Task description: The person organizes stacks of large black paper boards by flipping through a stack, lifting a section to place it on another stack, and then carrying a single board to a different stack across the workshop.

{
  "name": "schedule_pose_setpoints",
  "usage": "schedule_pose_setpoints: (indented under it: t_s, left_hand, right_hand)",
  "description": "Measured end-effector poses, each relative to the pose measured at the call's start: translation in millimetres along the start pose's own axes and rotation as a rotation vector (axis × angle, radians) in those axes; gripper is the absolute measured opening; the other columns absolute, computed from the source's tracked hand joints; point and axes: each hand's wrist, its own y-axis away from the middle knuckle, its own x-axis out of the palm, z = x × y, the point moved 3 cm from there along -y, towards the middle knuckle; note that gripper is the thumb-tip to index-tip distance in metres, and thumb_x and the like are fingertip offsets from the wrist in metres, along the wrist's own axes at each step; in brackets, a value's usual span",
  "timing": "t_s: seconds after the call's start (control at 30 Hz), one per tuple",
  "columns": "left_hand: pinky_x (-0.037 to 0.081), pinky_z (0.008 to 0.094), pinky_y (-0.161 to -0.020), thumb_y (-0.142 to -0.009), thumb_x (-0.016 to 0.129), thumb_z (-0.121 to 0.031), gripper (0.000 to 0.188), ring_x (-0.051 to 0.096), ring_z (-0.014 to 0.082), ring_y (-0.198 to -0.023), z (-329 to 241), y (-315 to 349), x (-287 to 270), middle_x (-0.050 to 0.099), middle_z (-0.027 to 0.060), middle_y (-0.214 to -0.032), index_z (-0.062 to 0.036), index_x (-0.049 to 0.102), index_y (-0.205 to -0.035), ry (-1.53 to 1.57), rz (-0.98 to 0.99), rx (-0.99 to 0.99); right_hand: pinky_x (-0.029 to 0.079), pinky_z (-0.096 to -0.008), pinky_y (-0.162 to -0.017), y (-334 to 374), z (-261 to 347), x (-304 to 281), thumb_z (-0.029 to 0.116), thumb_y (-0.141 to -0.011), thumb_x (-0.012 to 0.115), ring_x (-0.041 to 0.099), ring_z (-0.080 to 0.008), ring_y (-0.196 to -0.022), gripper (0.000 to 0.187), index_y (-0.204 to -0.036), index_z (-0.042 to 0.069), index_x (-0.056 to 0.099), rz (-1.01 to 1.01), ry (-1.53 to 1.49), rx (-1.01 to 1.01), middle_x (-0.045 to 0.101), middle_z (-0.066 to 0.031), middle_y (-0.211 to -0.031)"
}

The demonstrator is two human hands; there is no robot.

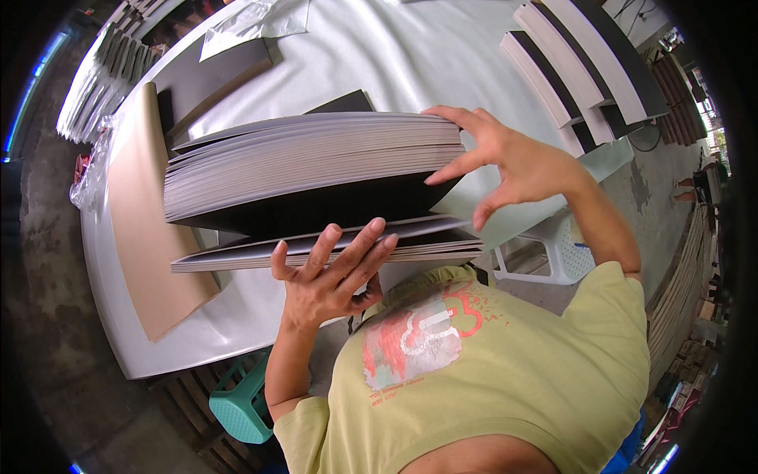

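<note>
In front of me a thick stack of thin grey boards [316, 162] stands tilted, with a broad black face turned down on its near side. A thinner bunch of boards [237, 259] lies nearest my chest, and a dark gap separates the two at the left and middle. My left hand [328, 276] has its fingers spread against the edges of the thin bunch; its thumb is partly hidden. At the right end of the thick stack is my right hand [513, 162], fingers wide apart. One fingertip touches the top corner, another lies over the black face.
A pale table cover [379, 59] lies beneath. At left are a tan sheet [146, 229], a dark board [213, 79] and clear plastic film [257, 24]. Stacked black-and-white boards [568, 71] stand far right. A white stool [560, 253] and a green stool [237, 407] flank me.
</note>
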Motion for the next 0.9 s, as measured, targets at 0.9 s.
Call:
schedule_pose_setpoints:
  t_s: [0.9]
  left_hand:
    - [0.006,0.0449,-0.108,-0.068,0.052,-0.03,0.049,0.039,0.0125,-0.127,-0.7,-3.0,-3.2,0.056,-0.017,-0.122,-0.0376,0.059,-0.116,0.043,0.01,-0.021]
  right_hand:
    - [0.031,-0.0405,-0.101,9.3,0.1,7.1,0.009,-0.067,0.072,0.035,-0.0345,-0.12,0.042,-0.107,0.023,0.068,0.039,-0.099,0.026,0.024,-0.0124,-0.145]
